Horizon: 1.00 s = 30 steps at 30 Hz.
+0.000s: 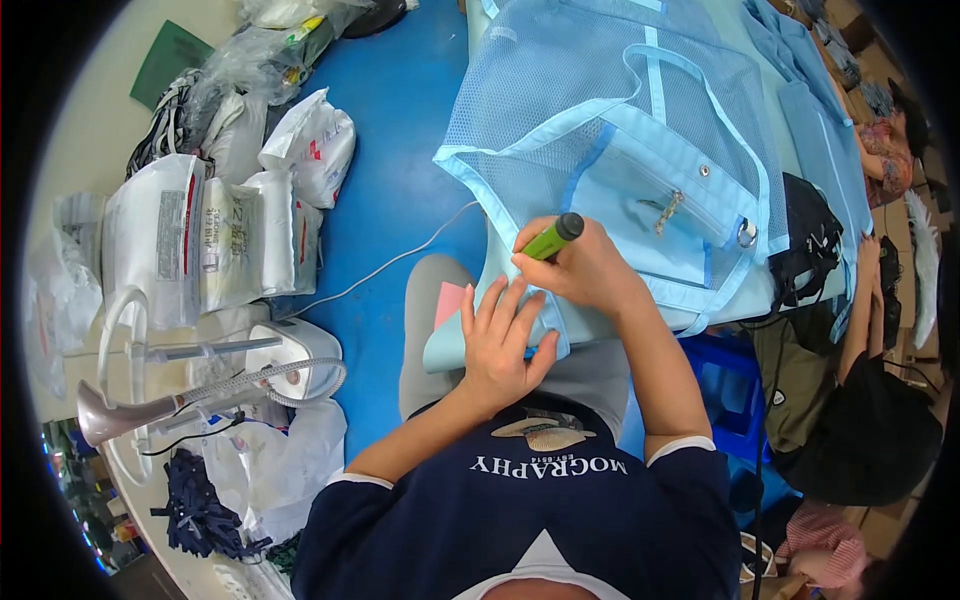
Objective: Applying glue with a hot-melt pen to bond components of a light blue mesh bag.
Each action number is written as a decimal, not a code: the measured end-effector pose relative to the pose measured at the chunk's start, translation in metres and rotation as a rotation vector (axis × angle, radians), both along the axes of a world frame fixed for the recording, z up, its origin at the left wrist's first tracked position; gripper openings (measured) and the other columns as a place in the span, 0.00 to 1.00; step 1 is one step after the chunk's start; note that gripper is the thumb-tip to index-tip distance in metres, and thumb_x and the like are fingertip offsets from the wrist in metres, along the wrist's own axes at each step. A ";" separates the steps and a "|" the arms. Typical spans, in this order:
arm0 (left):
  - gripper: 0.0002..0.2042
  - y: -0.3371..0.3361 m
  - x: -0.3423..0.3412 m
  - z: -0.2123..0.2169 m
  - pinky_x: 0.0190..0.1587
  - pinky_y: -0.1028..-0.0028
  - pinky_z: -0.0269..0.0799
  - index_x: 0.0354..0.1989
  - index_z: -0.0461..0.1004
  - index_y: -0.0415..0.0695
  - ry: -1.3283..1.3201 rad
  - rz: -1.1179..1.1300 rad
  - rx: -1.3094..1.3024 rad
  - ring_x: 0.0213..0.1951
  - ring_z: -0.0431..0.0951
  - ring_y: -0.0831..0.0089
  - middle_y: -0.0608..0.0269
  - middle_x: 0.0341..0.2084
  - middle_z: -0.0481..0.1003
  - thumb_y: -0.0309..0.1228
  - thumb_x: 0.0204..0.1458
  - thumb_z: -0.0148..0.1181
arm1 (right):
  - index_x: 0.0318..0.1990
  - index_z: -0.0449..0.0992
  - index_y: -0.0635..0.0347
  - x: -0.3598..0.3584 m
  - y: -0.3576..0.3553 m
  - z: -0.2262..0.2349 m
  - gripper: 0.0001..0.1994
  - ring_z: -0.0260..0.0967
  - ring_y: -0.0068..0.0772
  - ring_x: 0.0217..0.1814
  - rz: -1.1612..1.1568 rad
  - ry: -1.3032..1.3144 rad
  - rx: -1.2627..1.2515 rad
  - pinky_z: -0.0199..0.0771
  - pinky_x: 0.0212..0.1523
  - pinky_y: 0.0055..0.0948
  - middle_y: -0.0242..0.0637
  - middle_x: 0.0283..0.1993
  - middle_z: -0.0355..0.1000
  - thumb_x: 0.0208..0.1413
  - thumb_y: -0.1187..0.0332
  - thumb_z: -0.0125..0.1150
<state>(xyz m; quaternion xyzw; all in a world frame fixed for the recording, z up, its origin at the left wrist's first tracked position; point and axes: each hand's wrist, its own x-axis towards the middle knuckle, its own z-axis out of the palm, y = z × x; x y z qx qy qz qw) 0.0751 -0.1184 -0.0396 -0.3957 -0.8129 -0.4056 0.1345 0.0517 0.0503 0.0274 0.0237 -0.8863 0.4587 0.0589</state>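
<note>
Left hand [500, 345] flat, right hand [580, 268] fisted.

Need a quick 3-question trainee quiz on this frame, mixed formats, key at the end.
1. True or false: the right hand grips a green pen-shaped tool.
2. The left hand lies: A) flat on the light blue mesh bag B) on the garment steamer C) in the air.
3. What colour is the floor beside the person's knee?

Key: 1 true; 2 A; 3 blue.
</note>
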 end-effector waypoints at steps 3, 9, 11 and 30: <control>0.22 -0.001 -0.003 -0.001 0.62 0.44 0.48 0.50 0.72 0.40 0.002 -0.008 0.000 0.57 0.66 0.50 0.50 0.55 0.69 0.35 0.45 0.64 | 0.32 0.77 0.63 -0.005 0.008 -0.011 0.06 0.66 0.21 0.24 -0.022 -0.051 -0.060 0.66 0.25 0.25 0.32 0.23 0.71 0.49 0.71 0.65; 0.22 0.001 -0.004 -0.001 0.62 0.44 0.48 0.50 0.72 0.40 0.005 0.000 0.014 0.57 0.66 0.50 0.49 0.54 0.69 0.35 0.45 0.64 | 0.33 0.76 0.64 0.002 0.010 -0.014 0.06 0.66 0.20 0.26 -0.034 -0.108 -0.192 0.67 0.27 0.23 0.31 0.24 0.71 0.50 0.72 0.64; 0.22 0.000 -0.003 0.000 0.62 0.44 0.48 0.50 0.72 0.40 0.000 -0.005 0.007 0.57 0.66 0.50 0.49 0.55 0.69 0.35 0.45 0.64 | 0.34 0.76 0.64 -0.001 0.009 -0.015 0.06 0.66 0.19 0.27 -0.024 -0.089 -0.152 0.66 0.27 0.22 0.31 0.25 0.72 0.50 0.72 0.64; 0.22 0.002 -0.002 0.000 0.62 0.45 0.48 0.49 0.73 0.40 0.009 0.005 0.010 0.57 0.67 0.50 0.49 0.54 0.69 0.35 0.45 0.64 | 0.35 0.76 0.62 0.007 0.017 -0.025 0.06 0.63 0.15 0.28 -0.004 -0.047 -0.449 0.63 0.28 0.19 0.26 0.26 0.70 0.50 0.73 0.64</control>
